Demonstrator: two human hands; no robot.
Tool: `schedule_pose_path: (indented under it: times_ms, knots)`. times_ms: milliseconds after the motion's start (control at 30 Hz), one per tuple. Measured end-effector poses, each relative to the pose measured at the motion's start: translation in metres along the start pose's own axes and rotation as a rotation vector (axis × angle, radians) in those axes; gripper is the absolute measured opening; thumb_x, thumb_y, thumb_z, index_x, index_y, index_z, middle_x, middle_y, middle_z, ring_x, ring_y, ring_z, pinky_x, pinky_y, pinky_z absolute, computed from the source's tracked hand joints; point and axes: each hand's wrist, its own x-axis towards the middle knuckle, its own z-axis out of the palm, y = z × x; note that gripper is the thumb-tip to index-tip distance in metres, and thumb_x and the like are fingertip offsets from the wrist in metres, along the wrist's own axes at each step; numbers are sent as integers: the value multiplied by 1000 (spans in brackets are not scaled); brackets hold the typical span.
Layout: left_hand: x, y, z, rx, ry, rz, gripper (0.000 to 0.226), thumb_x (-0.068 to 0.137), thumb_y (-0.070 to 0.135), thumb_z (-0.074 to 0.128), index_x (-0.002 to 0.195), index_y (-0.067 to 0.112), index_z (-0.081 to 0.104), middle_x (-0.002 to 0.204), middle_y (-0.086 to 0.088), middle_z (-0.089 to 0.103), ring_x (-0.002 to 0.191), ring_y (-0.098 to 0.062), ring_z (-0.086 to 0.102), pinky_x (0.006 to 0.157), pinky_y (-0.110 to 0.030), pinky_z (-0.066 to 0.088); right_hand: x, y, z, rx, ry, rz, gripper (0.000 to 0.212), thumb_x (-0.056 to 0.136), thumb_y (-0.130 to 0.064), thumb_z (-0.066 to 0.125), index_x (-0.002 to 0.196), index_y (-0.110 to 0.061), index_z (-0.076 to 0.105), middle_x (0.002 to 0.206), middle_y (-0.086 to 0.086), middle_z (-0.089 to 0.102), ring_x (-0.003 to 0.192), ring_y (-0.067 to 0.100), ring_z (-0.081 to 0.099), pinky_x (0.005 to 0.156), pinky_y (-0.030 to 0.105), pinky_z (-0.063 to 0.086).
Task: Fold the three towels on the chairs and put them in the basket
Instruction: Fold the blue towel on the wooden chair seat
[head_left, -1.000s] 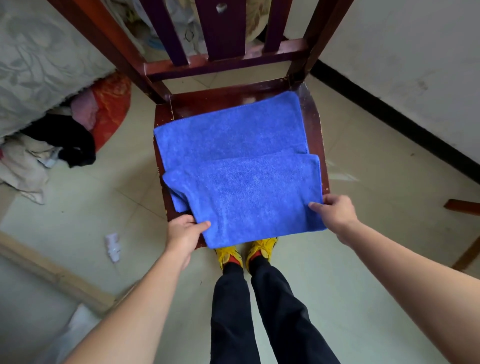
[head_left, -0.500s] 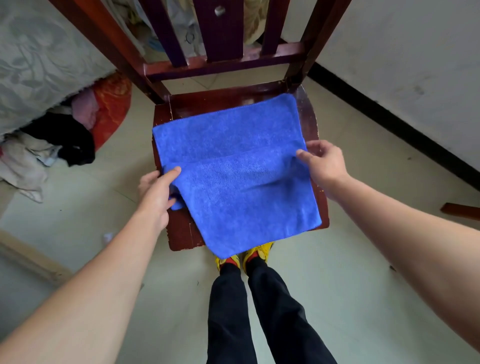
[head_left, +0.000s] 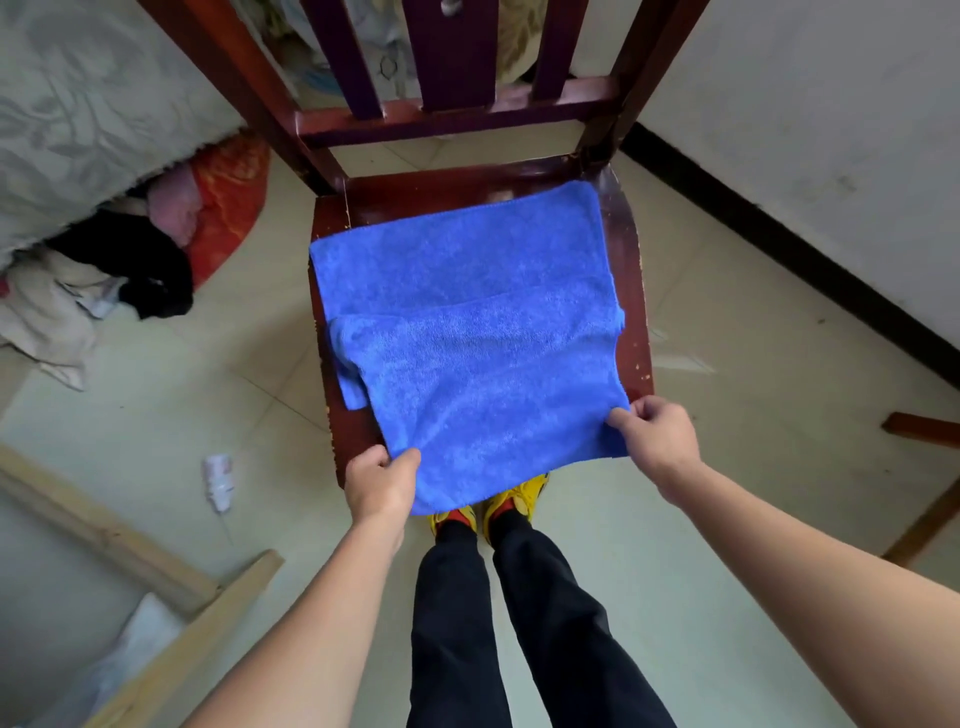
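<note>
A blue towel (head_left: 467, 332) lies on the seat of a dark red wooden chair (head_left: 631, 270), folded over itself so an upper layer covers its near half and hangs past the seat's front edge. My left hand (head_left: 382, 480) pinches the near left corner of that layer. My right hand (head_left: 654, 431) pinches the near right corner. No basket and no other towel are in view.
A pile of clothes (head_left: 130, 270) lies on the floor at the left under a patterned bedspread (head_left: 78, 114). Wooden planks (head_left: 130, 551) and a small crumpled wrapper (head_left: 218, 478) lie at lower left. A white wall (head_left: 831, 130) runs along the right, with another chair's leg (head_left: 919, 431).
Both hands came back from the fold line in the middle of the towel to its near corners and closed on them. The upper layer now sits skewed, its near edge drawn toward me.
</note>
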Motion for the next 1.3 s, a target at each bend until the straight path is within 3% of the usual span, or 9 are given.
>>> schedule_pose_path:
  times_ms: [133,200,267,367,500,567,833,1033,1300]
  knots:
    - [-13,0,-19,-240,-85,-109,31,72,1,62,60,14,36,72,-10,35,68,-24,32,56,-30,25,-15,-9,-6,217,-16,-11,22,80,-8,62,69,-14,43,63,9,51,55,24,52,55,40,50]
    - [-23,-1,-31,-336,-130,-171,28,76,-1,65,64,11,43,75,-13,50,68,-24,49,58,-31,37,-29,-13,-13,241,-20,-14,20,81,-3,60,72,-12,44,61,11,54,45,22,52,49,34,46]
    - [-39,1,-42,-417,-210,-261,21,81,-7,60,70,8,49,69,-14,60,56,-23,58,52,-27,46,-43,-15,-19,274,-20,-18,21,81,0,59,72,-11,44,58,12,55,36,19,49,44,28,41]
    - [-60,3,-57,-459,-319,-389,16,84,-9,53,75,4,53,53,-9,55,32,-12,49,37,-18,45,-63,-12,-27,310,-37,-20,22,81,3,59,73,-11,43,59,12,54,35,18,45,42,26,38]
    - [-88,-2,-77,-542,-487,-363,24,84,-2,41,94,5,61,82,-10,71,60,-20,69,52,-26,51,-94,6,-33,362,-31,-33,22,81,3,60,74,-11,44,58,10,52,33,16,44,42,25,38]
    - [-103,-12,-88,-611,-556,-316,32,84,1,33,95,8,62,81,-5,74,62,-19,70,51,-24,50,-111,23,-32,401,-17,-37,20,81,2,60,76,-11,46,58,10,52,32,14,43,39,23,38]
    - [-124,-76,-107,-639,-378,-190,16,80,-5,50,79,8,58,71,-8,69,52,-18,66,44,-20,49,-174,95,-31,547,12,-14,23,84,1,61,80,-15,45,60,9,49,28,11,42,36,17,38]
    - [-150,-124,-106,-375,-121,-101,19,74,-6,70,71,5,54,75,-12,57,35,-15,37,34,-14,25,-206,134,-50,524,56,-50,20,85,0,61,87,-14,46,62,8,52,33,13,43,41,22,41]
    - [-176,-178,-117,-149,-25,-98,17,77,-3,69,69,9,61,85,-11,61,50,-18,38,37,-17,24,-225,182,-63,466,63,-17,20,84,2,60,90,-13,48,62,10,52,38,18,43,43,24,40]
